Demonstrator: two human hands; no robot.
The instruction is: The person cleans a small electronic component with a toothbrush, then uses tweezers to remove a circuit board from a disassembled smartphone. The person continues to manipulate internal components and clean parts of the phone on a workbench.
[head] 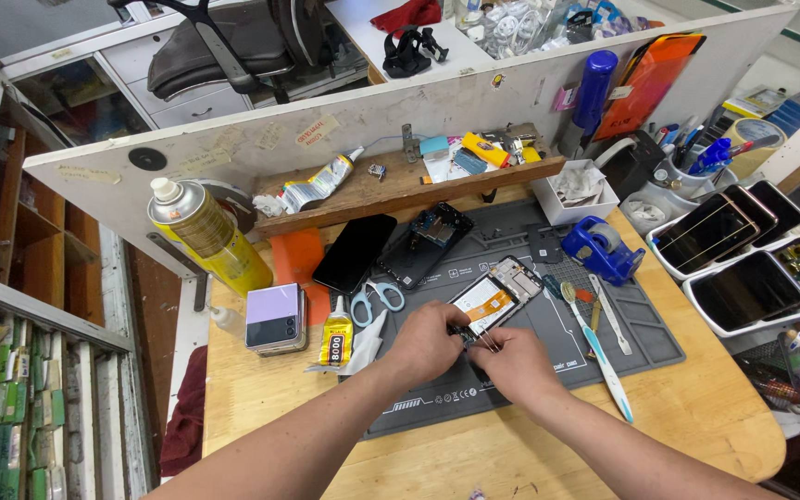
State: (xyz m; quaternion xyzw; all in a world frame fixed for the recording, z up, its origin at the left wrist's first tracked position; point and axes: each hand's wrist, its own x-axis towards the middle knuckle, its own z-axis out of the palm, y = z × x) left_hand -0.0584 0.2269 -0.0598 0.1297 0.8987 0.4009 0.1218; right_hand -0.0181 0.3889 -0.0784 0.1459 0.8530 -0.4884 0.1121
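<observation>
Left to right: yellow spray can (210, 233); glue bottle (335, 333); our left hand (426, 344) pinching the opened phone (494, 298) on the grey mat (641, 338); our right hand (511, 364) gripping tweezers (487, 338) at its lower edge; toothbrush (596, 349).

A grey mat (548, 315), yellow spray can (210, 236), blue tape dispenser (601, 248), lilac folded phone (274, 318) and orange panel (648, 79).

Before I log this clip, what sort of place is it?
Most likely a phone repair bench: both hands work on an opened phone over a grey repair mat, with trays of phones and a glue bottle beside them.
</observation>
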